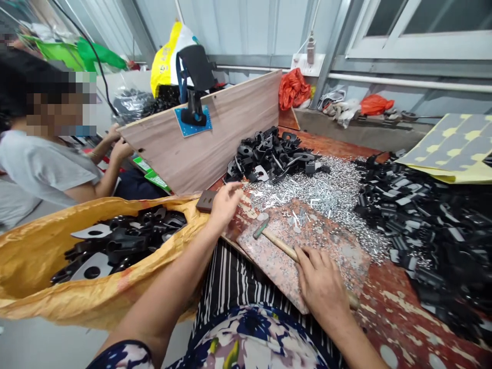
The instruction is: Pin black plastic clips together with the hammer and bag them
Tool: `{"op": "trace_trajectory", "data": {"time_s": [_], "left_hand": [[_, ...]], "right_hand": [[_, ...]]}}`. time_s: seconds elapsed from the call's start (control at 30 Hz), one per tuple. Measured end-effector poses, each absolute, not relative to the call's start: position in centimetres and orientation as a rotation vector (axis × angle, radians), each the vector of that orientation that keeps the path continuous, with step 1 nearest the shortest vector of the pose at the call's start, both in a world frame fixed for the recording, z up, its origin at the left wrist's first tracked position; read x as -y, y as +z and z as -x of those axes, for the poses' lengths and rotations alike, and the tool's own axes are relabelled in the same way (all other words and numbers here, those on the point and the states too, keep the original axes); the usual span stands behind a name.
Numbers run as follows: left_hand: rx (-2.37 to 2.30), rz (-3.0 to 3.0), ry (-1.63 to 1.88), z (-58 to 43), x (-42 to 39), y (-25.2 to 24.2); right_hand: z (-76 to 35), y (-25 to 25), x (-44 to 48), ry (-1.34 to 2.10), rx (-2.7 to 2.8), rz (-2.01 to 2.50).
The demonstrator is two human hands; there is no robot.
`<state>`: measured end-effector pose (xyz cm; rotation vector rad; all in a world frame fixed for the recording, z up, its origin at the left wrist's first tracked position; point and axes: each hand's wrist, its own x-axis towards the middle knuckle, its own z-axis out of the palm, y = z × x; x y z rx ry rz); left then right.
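Observation:
My right hand (321, 279) is closed round the wooden handle of a small hammer (279, 243). The hammer lies low over a speckled stone slab (330, 236), its metal head toward the slab's far left corner. My left hand (226, 202) hovers by the table's left edge, fingers loosely apart and nothing visible in them. Next to that hand is a dark brown block (205, 201) with holes. A few loose metal pins (299, 218) rest on the slab. Beyond it spreads a heap of shiny metal pins (326, 179).
Black pieces are heaped at the back (269, 154) and at the right (434, 241). A yellow sack (126, 302) of black parts stands at my left. A wooden board (230, 120) separates me from a seated person (49, 164). Patterned sheets (453, 141) lie at far right.

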<state>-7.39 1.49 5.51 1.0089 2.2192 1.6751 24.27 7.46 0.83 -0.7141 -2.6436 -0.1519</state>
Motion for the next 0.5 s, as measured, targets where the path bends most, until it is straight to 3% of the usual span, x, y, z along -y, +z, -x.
{"op": "trace_trajectory", "data": {"time_s": [0.2, 0.5], "left_hand": [[-2.493, -1.214, 1.325, 5.2, -2.2, 0.7], [-2.569, -1.360, 1.179, 10.1, -8.4, -0.2]], "right_hand": [[-24.3, 0.1, -7.5, -0.111, 2.583, 0.701], [-24.5, -0.5, -7.9, -0.117, 2.564, 0.668]]}}
